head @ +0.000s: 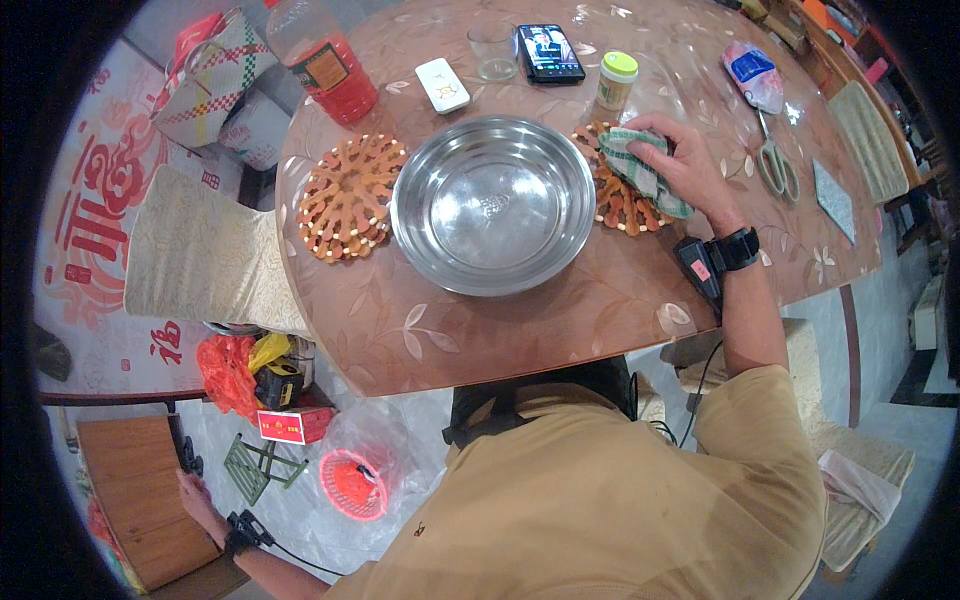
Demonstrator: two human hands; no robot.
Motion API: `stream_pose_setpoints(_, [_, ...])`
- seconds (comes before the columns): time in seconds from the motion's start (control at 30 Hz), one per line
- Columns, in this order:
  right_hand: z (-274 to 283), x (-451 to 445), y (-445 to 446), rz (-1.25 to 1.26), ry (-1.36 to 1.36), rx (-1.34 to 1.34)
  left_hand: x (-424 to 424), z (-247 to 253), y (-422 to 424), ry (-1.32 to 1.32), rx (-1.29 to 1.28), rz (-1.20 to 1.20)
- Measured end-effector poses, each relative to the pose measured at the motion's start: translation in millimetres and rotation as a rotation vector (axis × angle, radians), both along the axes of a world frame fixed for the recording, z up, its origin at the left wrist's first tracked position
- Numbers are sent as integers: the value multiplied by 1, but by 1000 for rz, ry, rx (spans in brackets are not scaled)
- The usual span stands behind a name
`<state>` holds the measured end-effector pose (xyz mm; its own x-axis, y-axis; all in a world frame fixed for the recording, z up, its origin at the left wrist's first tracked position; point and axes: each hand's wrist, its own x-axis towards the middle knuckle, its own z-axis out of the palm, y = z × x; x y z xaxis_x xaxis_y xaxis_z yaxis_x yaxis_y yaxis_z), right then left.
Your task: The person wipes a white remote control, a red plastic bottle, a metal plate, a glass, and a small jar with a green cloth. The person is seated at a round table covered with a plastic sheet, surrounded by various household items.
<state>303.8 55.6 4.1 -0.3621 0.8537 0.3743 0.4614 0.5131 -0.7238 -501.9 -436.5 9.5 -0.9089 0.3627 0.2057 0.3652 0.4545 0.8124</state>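
My right hand (679, 161) grips a green-and-white checked cloth (630, 154) over a brown wooden trivet (628, 214) with pale bead tips. Just left of it a wide stainless steel basin (491, 259) stands on the table, with nothing in it. More trivets of the same kind (349, 195) lie stacked on the basin's left side. Low at the far left, away from the table, my left hand (199, 501) reaches beside a wooden cabinet (142, 487). Its fingers are partly hidden, so whether it touches the cabinet is unclear.
Around the basin are a bottle of red liquid (334, 82), a white case (442, 86), a drinking glass (495, 56), a lit phone (550, 54), a lidded jar (617, 81), scissors (776, 165) and a plastic packet (754, 75). A pink basket (352, 484) and folding stool (259, 469) stand on the floor.
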Motion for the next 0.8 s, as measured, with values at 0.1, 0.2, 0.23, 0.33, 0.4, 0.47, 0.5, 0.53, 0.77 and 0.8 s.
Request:
stream_pose_setpoints(0.1, [0, 3, -1, -4, 14, 5, 46, 50, 81, 55, -49, -206])
stream_pose_setpoints(0.2, [-2, 3, 0, 2, 31, 44, 103, 88, 148, 471, -241, -475])
stream_pose_setpoints(0.23, [-3, 3, 1, 6, 38, 48, 125, 101, 172, 718, -351, -598])
stream_pose_setpoints(0.33, [-7, 2, 3, 19, 50, 48, 197, 137, 250, 89, -71, -643])
stream_pose_setpoints(0.4, [-5, 0, 1, 19, 37, 40, 252, 147, 297, 167, -45, -777])
stream_pose_setpoints(0.47, [-2, -4, -1, 24, 35, 40, 269, 158, 340, 237, -95, -896])
stream_pose_setpoints(0.5, [-1, -7, -1, 38, 42, 40, 275, 168, 358, 284, -167, -944])
stream_pose_setpoints(0.53, [1, -5, -4, 10, 16, 44, 285, 163, 394, 351, -200, -1017])
stream_pose_setpoints(0.77, [-4, -5, -1, 8, 2, 38, 407, 141, 533, 328, -145, -1392])
stream_pose_setpoints(0.8, [-4, -5, -1, 3, -9, 30, 409, 130, 562, 351, -147, -1432])
